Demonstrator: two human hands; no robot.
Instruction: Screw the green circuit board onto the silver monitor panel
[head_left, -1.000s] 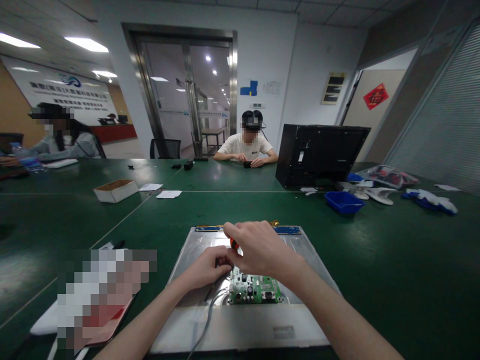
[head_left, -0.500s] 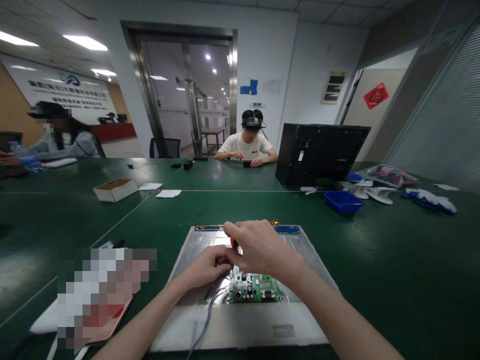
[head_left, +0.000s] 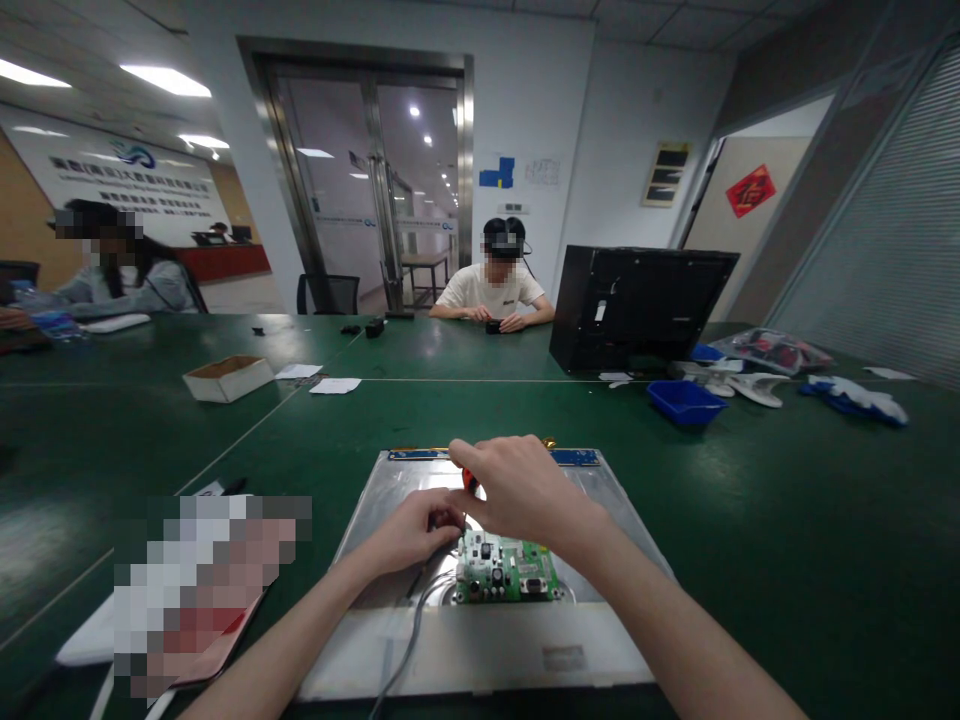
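A silver metal panel lies flat before me, with a green circuit board on its middle. My right hand is wrapped round a tool with a red-orange handle, held above the board's upper left corner; the tool's lower end is hidden. My left hand is closed at that corner, its fingertips near the tool, and what they pinch is too small to make out. A grey cable runs from beside the board to the panel's near edge.
On the green table are a blue tray, a black monitor casing, gloves, a cardboard box and papers. A blurred pink and white item lies left. Two people sit across the table.
The view has shifted very slightly. My right hand has turned a little around the tool, while my left hand stays in place.
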